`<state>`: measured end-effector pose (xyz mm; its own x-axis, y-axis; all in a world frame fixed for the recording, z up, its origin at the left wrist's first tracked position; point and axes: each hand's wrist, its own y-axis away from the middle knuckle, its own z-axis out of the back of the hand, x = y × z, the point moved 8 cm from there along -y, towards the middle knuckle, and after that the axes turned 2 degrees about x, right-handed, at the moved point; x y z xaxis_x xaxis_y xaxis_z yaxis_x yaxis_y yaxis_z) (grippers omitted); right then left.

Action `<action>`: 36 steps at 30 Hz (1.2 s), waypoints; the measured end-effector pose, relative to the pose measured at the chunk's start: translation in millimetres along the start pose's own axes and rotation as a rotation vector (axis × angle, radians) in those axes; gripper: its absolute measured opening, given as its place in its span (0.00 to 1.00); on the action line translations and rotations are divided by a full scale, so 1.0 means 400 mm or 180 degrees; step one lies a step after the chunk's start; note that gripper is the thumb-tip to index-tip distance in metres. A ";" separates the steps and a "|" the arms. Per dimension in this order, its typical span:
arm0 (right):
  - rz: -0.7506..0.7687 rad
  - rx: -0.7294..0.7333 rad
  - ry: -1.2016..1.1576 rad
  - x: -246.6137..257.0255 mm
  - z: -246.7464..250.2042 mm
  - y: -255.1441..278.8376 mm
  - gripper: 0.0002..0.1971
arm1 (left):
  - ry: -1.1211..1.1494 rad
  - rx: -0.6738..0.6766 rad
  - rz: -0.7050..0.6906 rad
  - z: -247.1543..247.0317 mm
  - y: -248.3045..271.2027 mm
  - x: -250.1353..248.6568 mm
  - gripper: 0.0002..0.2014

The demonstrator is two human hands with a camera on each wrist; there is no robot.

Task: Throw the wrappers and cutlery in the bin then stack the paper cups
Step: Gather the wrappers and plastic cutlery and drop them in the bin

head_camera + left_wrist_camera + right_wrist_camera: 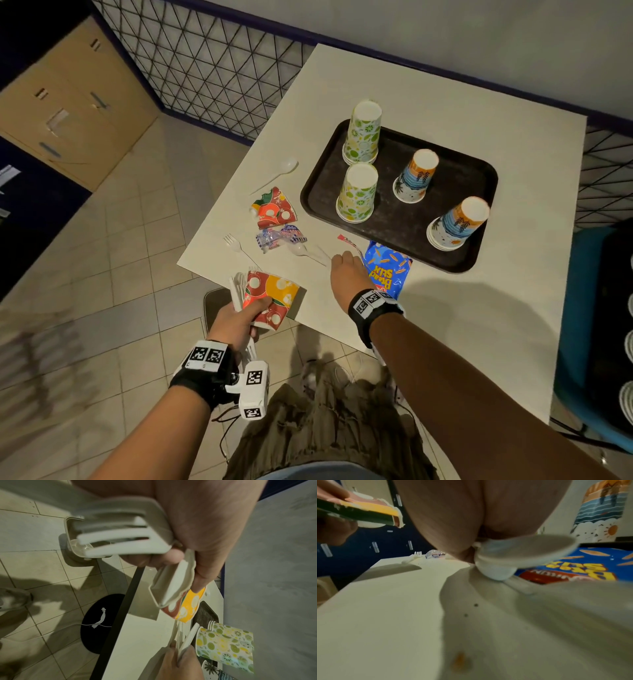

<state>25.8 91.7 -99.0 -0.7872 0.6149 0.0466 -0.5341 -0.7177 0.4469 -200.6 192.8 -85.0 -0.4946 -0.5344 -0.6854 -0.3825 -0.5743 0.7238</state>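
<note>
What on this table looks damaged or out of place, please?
A crushed red paper cup lies flattened left of the tray; the left hand grips another flattened one. An orange stain marks the tabletop.

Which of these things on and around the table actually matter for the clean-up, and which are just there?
Matter: flattened cup and forks in left hand; spoon in right hand; blue wrapper; paper cups.
Just there: tray, cabinet.
</note>
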 end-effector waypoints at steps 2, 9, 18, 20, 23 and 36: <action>-0.0041 -0.0068 -0.0109 -0.016 0.013 0.004 0.18 | 0.0015 0.0009 -0.0009 -0.008 -0.001 -0.003 0.17; -0.0431 -0.0377 -0.1372 -0.089 0.109 0.100 0.17 | 0.0131 0.0077 -0.0090 -0.058 0.006 -0.031 0.16; -0.0614 -0.0335 -0.1793 -0.139 0.088 0.183 0.28 | -0.0002 0.0398 -0.0134 -0.200 0.023 -0.074 0.13; -0.1080 -0.0436 -0.1898 -0.224 0.072 0.197 0.28 | -0.0062 0.0396 -0.0175 -0.219 0.036 -0.084 0.12; -0.1804 -0.0665 -0.2467 -0.339 0.035 0.214 0.31 | -0.0096 0.0404 -0.0235 -0.233 0.047 -0.089 0.12; -0.2073 0.0197 -0.2314 -0.330 -0.068 0.133 0.36 | -0.0215 0.0367 -0.0193 -0.194 0.016 -0.040 0.19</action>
<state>92.7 -36.7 -105.7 0.0492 0.9513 0.3042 -0.7635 -0.1605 0.6255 -134.4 149.5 -75.3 -0.5176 -0.4557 -0.7242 -0.4985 -0.5273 0.6881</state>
